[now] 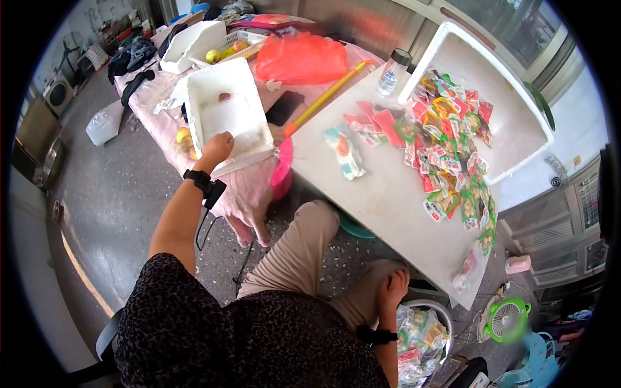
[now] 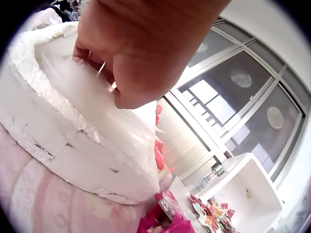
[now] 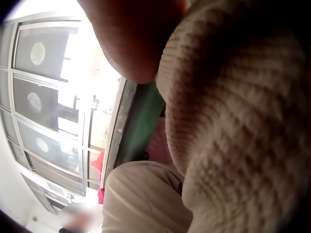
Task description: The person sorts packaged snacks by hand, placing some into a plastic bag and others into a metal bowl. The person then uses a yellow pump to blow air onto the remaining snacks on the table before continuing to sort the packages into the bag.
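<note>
My left hand (image 1: 217, 149) is above the near end of a white foam box (image 1: 262, 123), a small reddish-brown spot on its floor. In the left wrist view the curled fingers of this hand (image 2: 138, 53) pinch thin translucent plastic film (image 2: 92, 99) inside the box (image 2: 58, 145); the fingertips are partly hidden. My right hand (image 1: 392, 289) rests on the trouser leg at the knee, fingers loosely bent. The right wrist view shows only part of that hand (image 3: 138, 43) against the beige cloth (image 3: 233, 131).
Many small colourful packets (image 1: 446, 152) spill from a large tilted foam box (image 1: 511, 149) across the white table (image 1: 369, 194). A blue-and-white packet (image 1: 344, 152), lidded jar (image 1: 393, 74), yellow stick (image 1: 323, 100) and phone (image 1: 284, 107) lie nearby. A metal basin (image 1: 446, 317) holds packets beside the right leg.
</note>
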`<state>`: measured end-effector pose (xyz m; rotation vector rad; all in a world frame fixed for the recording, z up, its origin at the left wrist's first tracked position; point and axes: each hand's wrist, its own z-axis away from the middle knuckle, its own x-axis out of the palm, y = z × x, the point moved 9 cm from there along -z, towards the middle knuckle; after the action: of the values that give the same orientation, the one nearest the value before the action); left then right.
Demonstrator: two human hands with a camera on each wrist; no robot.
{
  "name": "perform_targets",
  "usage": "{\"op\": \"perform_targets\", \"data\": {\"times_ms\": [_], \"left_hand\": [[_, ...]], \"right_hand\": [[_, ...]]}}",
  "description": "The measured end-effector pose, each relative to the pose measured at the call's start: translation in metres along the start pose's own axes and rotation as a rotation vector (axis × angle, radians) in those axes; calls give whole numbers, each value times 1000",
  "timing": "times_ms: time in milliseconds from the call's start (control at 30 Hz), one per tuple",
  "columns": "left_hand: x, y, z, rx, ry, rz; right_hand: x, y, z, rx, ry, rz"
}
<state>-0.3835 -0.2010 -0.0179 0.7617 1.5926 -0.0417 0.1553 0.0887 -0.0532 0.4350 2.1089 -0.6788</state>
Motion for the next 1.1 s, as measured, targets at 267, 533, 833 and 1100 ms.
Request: {"op": "perform_targets", "data": {"times_ms": [267, 533, 833, 1100], "left_hand": [[-32, 20, 6, 18, 71, 40], [-44, 125, 31, 126, 49, 492], [55, 307, 122, 458, -348, 818], [114, 356, 149, 288, -664, 1002]], "right_hand": [[3, -3, 0, 3, -19, 12], [-3, 5, -10, 112, -21, -286], [29, -43, -100, 371, -182, -1026], [90, -62, -120, 770, -340, -1586]]}}
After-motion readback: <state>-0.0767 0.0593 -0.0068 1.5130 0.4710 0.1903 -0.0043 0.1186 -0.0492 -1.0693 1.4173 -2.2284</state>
